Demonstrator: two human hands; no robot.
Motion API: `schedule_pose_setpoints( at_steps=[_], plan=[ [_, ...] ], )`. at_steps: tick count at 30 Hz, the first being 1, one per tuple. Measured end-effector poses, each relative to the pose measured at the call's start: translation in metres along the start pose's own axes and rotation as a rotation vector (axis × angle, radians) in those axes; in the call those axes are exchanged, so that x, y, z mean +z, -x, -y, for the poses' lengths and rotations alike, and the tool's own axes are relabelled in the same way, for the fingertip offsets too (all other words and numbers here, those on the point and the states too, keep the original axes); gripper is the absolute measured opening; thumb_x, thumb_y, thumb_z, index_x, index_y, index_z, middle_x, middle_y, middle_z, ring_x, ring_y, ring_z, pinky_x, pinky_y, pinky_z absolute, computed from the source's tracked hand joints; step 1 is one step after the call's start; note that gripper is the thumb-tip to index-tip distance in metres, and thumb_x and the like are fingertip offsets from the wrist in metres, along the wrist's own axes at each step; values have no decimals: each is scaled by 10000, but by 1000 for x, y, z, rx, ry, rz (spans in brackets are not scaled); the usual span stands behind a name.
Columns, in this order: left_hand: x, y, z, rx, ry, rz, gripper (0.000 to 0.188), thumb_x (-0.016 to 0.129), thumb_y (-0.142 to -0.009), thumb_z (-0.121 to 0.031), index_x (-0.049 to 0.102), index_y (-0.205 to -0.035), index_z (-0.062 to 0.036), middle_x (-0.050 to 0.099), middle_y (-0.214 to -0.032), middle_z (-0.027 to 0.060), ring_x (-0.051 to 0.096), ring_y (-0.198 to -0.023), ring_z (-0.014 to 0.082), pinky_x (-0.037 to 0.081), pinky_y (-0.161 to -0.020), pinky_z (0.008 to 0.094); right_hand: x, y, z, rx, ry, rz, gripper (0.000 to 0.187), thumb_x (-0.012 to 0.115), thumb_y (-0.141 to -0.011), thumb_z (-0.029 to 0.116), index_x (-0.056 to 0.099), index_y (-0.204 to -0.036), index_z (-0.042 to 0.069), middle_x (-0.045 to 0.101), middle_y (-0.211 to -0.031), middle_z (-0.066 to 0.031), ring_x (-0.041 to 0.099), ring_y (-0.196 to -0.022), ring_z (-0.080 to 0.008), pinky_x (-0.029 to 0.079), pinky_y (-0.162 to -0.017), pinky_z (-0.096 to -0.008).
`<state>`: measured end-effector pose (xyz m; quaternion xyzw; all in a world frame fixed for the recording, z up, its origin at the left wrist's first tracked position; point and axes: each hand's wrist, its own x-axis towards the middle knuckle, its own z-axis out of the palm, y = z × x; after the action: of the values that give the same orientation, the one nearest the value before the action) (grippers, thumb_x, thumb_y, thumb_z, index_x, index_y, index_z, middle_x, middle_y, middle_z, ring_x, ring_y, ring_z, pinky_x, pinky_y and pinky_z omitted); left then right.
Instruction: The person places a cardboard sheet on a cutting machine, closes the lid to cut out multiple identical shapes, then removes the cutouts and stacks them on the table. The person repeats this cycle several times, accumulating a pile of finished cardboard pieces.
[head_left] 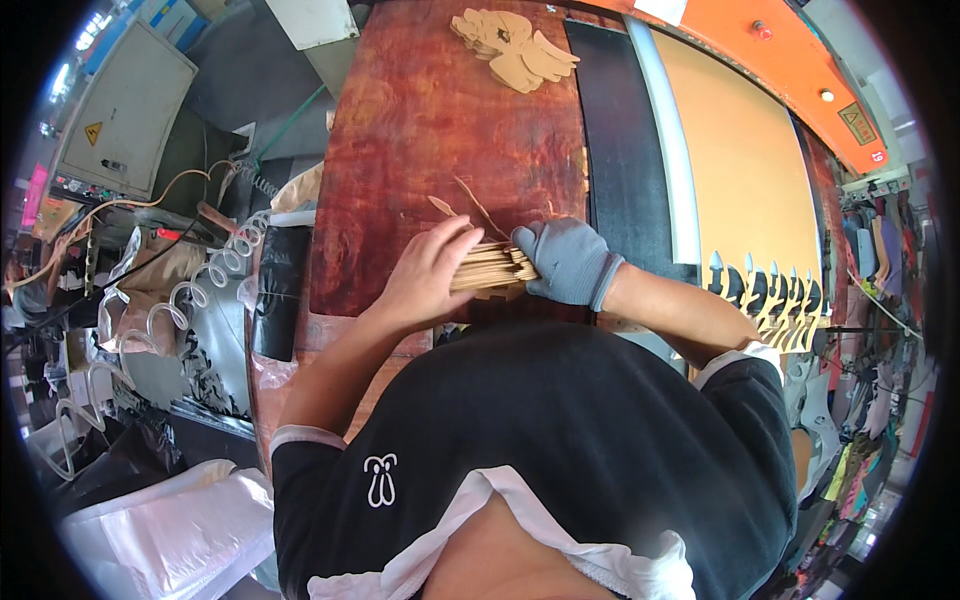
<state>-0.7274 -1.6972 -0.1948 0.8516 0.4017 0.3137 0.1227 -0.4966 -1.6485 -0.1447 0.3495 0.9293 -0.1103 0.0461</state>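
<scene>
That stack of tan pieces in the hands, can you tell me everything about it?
The stack of tan pieces is a thick bundle of thin, flat cut-outs, like leather or card, lying edge-on at the near edge of the reddish-brown worktable. The bare left hand grips one end; the grey-gloved right hand presses the other.

Two hands at frame centre: one bare left hand [430, 275], one grey-gloved right hand [568, 262]. One stack of tan cut pieces [492, 267] between them, sheets too thin and many to count. One pile of tan cut shapes [515, 45] at upper centre, number unclear. Two loose tan slivers [468, 205] just above the hands. One red-brown board [440, 130], one black mat [625, 140], one tan sheet [745, 160] at upper right. One grey cabinet [120, 110] at upper left.
</scene>
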Motion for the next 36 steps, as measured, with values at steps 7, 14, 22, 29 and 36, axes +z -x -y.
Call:
schedule_pose_setpoints(
  at_steps=[7, 14, 22, 29, 36],
  plan=[
    [3, -3, -9, -129, 48, 137, 584, 705, -699, -127, 477, -1236, -91, 532, -1163, 127, 524, -1064, 336, 439, -913, 424, 10, -3, -1, -76, 106, -149, 610, 762, -644, 336, 481, -1077, 11, 544, -1064, -142, 582, -942, -322, 473, -772, -425],
    [-32, -38, -15, -209, 205, 249, 609, 713, -693, -49, 448, -1241, -80, 556, -1168, 151, 543, -1107, 339, 468, -893, 396, -20, -13, -13, -20, -330, 130, 415, 677, -706, 277, 559, -1043, 66, 641, -957, -146, 624, -863, -333, 503, -736, -407],
    [-34, -35, 44, -1090, 1972, -205, 859, 489, -776, -730, 396, -1359, -106, 486, -1317, 139, 490, -1177, 327, 384, -1008, 499, -21, -5, -20, 84, -1690, 172, 409, 709, -764, 126, 583, -1133, 3, 655, -1005, -85, 626, -908, -161, 503, -816, -303],
    [52, 19, 14, -1031, 1866, -472, 612, 552, -860, -573, 513, -1220, -79, 576, -1114, 91, 547, -999, 207, 436, -827, 334, 23, 5, 6, 186, -2090, -39, 508, 675, -787, 179, 511, -1227, -15, 638, -1080, -129, 630, -977, -220, 506, -868, -345],
    [22, 23, -39, -906, 1562, 261, 786, 308, -911, -654, 336, -1402, -40, 428, -1398, 125, 430, -1263, 247, 350, -1025, 425, -7, 16, 10, 119, -1970, -130, 496, 681, -787, 197, 508, -1207, -1, 633, -1061, -125, 643, -938, -229, 528, -828, -343]
  ],
)
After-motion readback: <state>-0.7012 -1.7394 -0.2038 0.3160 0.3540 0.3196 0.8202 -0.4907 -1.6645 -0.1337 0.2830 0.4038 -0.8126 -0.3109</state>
